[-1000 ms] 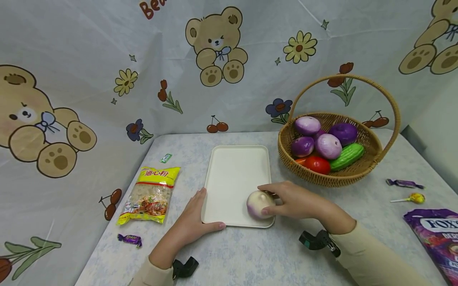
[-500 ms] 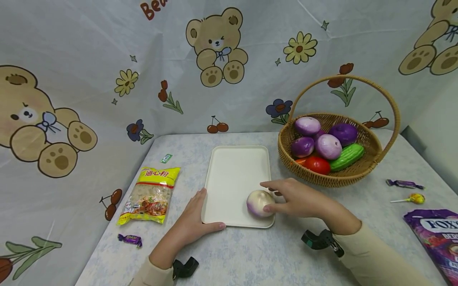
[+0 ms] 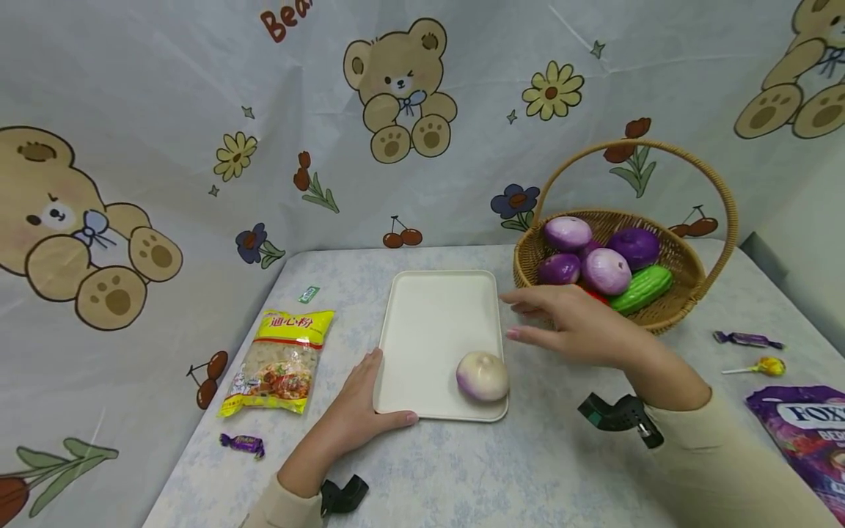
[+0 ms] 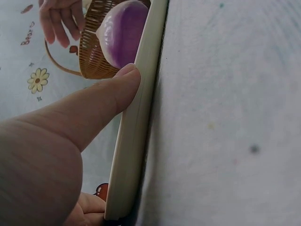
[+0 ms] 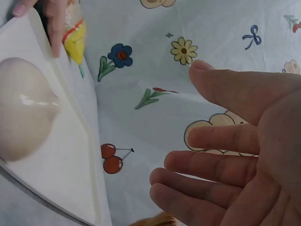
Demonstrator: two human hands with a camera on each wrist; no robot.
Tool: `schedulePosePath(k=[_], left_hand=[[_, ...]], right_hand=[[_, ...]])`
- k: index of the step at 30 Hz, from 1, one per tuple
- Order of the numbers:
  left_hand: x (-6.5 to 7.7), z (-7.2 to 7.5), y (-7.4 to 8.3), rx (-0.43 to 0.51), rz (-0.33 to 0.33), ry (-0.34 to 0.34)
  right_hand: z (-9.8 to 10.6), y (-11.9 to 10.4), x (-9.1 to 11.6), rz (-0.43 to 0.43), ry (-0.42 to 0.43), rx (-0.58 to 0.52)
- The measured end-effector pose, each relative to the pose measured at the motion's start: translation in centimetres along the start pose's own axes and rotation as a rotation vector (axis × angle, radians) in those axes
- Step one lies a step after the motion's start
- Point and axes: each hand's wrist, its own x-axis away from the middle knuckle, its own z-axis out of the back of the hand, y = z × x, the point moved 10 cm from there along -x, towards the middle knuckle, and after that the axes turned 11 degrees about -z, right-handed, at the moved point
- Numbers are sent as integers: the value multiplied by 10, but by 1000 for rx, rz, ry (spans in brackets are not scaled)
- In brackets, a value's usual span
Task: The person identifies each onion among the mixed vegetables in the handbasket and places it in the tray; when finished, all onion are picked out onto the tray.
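Note:
In the head view, a white-and-purple turnip [image 3: 483,377] lies at the near right corner of a white rectangular tray [image 3: 439,323]. My left hand [image 3: 350,411] touches the tray's near left corner, fingers along its left side and straight thumb on its front rim [image 4: 134,122]. Off the tray's right side, my right hand [image 3: 574,323] hovers with nothing held and its fingers loosely extended. It hides the front of a wicker basket [image 3: 689,268] that contains purple and pale round vegetables [image 3: 607,270], a green cucumber-like vegetable [image 3: 642,290] and something red, mostly covered.
Left of the tray lie a yellow pasta bag [image 3: 280,363], a purple wrapped candy [image 3: 243,444] and a small green packet [image 3: 308,294]. To the right are another purple candy [image 3: 748,339], a yellow lollipop [image 3: 769,366] and a purple FOX'S bag [image 3: 802,440]. A bear-print cloth [image 3: 462,198] hangs behind.
My right hand has let go of the turnip and moved up and right toward the basket. The turnip stays on the tray, and my left hand keeps its place at the corner.

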Motion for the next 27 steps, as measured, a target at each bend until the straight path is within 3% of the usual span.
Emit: schedulePosePath(k=[5, 8, 12, 27], left_hand=[[1, -1, -1, 0, 0, 3], [1, -1, -1, 3, -2, 6], [0, -1, 0, 6, 0, 4], [-1, 1, 1, 2, -25, 10]], right_hand=[[36, 10, -6, -36, 87, 45], [51, 21, -10, -108, 111, 84], [63, 42, -16, -218, 92, 140], [100, 109, -21, -433, 31, 215]])
